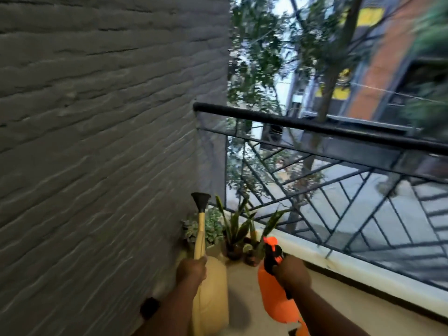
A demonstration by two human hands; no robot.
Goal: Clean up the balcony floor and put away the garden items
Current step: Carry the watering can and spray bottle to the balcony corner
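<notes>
Left hand [191, 269] fingers gripping cream watering can [211, 294], right hand [292, 272] fingers gripping orange spray bottle [274, 294]

So it's a narrow balcony. Grey painted brick wall [97, 129] runs all down the left side, pretty shadowy. The floor [244, 299] is a pale beige, with a light-coloured ledge [339, 265] along the right edge. On top of that sits a black metal railing [315, 128] with diagonal bars below a thick round top rail. Past it there's a leafy tree [322, 69], a paved street [351, 202] down below and an orange-and-yellow building [378, 57] across the way. Daylight, kinda soft, and everything's a bit blurred.
</notes>
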